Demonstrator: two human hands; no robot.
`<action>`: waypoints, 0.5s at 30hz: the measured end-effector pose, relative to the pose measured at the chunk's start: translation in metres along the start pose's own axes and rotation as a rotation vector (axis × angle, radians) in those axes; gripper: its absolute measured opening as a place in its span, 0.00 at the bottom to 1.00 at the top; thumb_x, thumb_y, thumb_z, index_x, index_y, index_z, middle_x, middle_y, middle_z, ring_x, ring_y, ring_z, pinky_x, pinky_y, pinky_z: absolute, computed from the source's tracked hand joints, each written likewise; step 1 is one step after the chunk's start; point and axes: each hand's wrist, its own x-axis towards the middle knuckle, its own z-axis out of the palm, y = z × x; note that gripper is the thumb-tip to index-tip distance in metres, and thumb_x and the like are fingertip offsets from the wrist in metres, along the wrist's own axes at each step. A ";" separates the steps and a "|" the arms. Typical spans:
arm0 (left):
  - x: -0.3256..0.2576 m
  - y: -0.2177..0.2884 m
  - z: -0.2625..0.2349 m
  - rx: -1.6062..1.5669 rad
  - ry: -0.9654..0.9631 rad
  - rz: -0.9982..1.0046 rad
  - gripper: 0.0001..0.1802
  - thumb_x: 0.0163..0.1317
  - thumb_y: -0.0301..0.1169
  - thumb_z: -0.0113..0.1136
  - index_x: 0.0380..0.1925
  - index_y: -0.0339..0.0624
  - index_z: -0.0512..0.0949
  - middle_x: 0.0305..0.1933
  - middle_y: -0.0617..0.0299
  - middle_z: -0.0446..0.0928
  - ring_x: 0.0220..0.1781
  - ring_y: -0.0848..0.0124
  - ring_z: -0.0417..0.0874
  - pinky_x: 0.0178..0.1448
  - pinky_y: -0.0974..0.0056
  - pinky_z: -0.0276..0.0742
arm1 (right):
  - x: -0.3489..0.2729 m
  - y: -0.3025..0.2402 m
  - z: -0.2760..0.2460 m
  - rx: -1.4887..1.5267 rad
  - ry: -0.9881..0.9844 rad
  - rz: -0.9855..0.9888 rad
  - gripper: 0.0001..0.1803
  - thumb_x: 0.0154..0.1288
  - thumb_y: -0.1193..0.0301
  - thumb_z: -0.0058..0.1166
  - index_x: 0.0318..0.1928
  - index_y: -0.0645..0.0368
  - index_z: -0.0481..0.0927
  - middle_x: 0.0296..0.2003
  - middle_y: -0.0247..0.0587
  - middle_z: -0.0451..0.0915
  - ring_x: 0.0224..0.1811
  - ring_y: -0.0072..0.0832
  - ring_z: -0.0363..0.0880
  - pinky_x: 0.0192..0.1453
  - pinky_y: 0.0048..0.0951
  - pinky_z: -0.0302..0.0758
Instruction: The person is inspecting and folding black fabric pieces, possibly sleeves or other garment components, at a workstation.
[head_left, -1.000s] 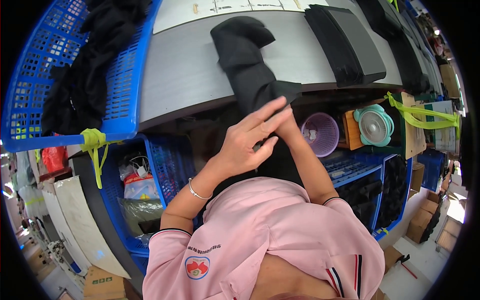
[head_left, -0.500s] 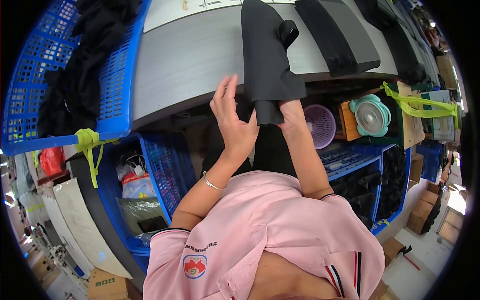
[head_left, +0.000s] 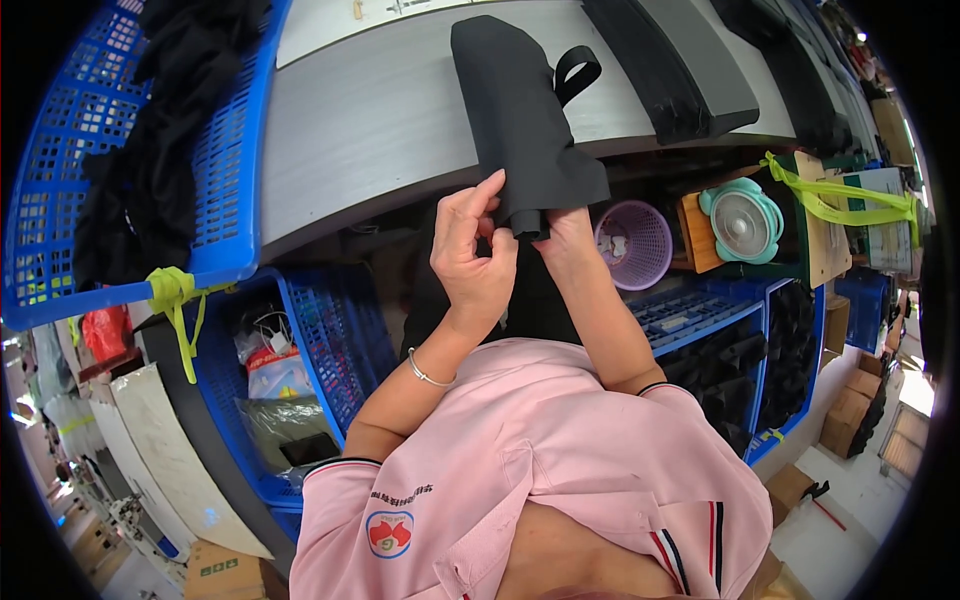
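A long black fabric piece (head_left: 515, 110), sewn like a sleeve, lies partly on the grey table and hangs over its front edge toward me. A black strap loop (head_left: 578, 76) sticks out from its right side. My left hand (head_left: 470, 250) is at the left of the near end, its fingers curled and its thumb against the fabric's edge. My right hand (head_left: 568, 235) reaches under the flared near end and grips it, most of its fingers hidden by the cloth. A narrow rolled part shows between the two hands.
A blue basket (head_left: 255, 150) with black cloth stands at the left of the table (head_left: 350, 130). Grey and black pieces (head_left: 700, 70) lie at the right. Below are a purple bin (head_left: 655, 250), a teal fan (head_left: 743, 222) and blue crates (head_left: 290, 330).
My left hand has gone from spread fingers to curled ones at the fabric's edge. The fabric piece has tilted, its far end moving left and its near end lifting slightly.
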 end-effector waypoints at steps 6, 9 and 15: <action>-0.003 -0.001 -0.002 -0.038 -0.027 -0.020 0.34 0.46 0.09 0.53 0.56 0.42 0.82 0.44 0.59 0.77 0.40 0.72 0.78 0.36 0.71 0.75 | 0.003 0.006 0.013 0.043 0.121 -0.028 0.17 0.67 0.67 0.60 0.51 0.63 0.77 0.42 0.40 0.81 0.38 0.27 0.83 0.40 0.29 0.84; -0.005 -0.003 -0.004 -0.046 -0.023 -0.025 0.34 0.46 0.09 0.53 0.56 0.41 0.81 0.44 0.59 0.77 0.40 0.73 0.78 0.36 0.71 0.75 | 0.006 0.010 0.014 0.047 0.191 -0.023 0.17 0.68 0.66 0.58 0.51 0.63 0.77 0.41 0.40 0.81 0.38 0.27 0.83 0.39 0.29 0.84; -0.010 -0.003 -0.008 -0.030 -0.085 -0.063 0.35 0.52 0.08 0.53 0.62 0.39 0.77 0.43 0.66 0.71 0.38 0.80 0.71 0.41 0.76 0.72 | 0.011 0.015 0.002 0.005 0.170 0.014 0.20 0.73 0.59 0.51 0.55 0.60 0.75 0.45 0.41 0.81 0.42 0.31 0.83 0.43 0.34 0.84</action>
